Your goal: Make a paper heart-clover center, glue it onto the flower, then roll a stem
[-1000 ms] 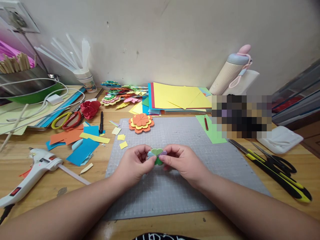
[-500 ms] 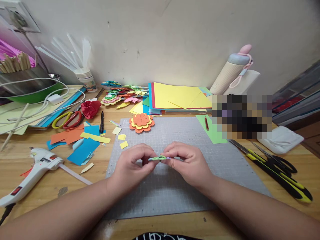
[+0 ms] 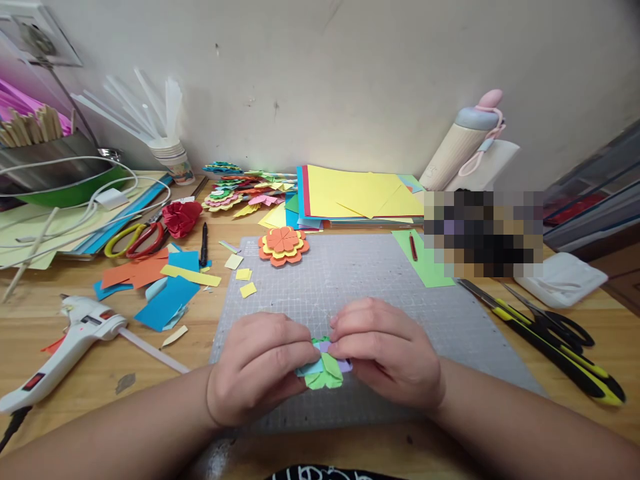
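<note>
A small folded paper flower [image 3: 325, 370] with green, light blue and purple parts is held between both hands over the grey cutting mat [image 3: 350, 273]. My left hand [image 3: 265, 363] is closed on its blue side, fingers curled over the top. On the purple side, my right hand [image 3: 387, 353] grips it the same way. The fingers hide much of its edges, and both thumbs are mostly out of sight. Beyond the hands, a layered orange and yellow paper flower [image 3: 284, 246] lies on the mat, near small yellow paper squares [image 3: 248, 290].
At left are a hot glue gun [image 3: 90, 327], blue paper scraps [image 3: 167, 301], a black pen [image 3: 204, 244] and scissors [image 3: 145, 240]. Coloured sheets [image 3: 365, 190] and paper flowers [image 3: 240, 190] lie by the wall. A utility knife [image 3: 550, 347] and black scissors [image 3: 560, 327] rest at right.
Both hands have come lower and nearer to me with the paper flower. It was seen edge-on and is now tilted so its coloured face shows.
</note>
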`<act>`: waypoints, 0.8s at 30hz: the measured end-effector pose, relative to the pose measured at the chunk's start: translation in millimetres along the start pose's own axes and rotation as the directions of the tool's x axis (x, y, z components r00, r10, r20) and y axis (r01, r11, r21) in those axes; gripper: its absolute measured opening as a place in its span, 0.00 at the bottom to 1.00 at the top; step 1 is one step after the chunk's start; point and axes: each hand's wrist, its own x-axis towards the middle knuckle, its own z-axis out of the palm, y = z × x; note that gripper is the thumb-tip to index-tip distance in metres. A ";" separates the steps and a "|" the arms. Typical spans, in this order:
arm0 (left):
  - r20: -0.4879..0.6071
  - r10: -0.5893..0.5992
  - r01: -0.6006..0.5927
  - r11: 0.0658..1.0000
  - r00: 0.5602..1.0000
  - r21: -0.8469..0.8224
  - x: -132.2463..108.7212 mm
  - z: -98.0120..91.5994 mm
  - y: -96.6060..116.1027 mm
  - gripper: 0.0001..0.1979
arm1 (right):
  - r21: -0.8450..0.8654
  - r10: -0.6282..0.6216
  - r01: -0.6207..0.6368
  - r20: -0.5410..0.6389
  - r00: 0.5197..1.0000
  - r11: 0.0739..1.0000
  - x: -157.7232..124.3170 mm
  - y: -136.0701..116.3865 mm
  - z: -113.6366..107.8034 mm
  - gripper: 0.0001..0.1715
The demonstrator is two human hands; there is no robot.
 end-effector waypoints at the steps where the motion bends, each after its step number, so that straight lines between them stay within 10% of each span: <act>1: -0.006 0.002 -0.002 1.000 1.000 -0.010 0.0 0.2 -0.2 0.07 | -0.012 -0.009 0.009 0.001 1.000 1.000 -0.4 -0.6 -0.2 0.09; 24: 0.027 -0.097 0.099 0.986 0.995 -0.135 2.9 -0.3 4.1 0.07 | 0.051 0.019 -0.019 -0.014 1.000 0.999 -0.1 -1.4 0.7 0.09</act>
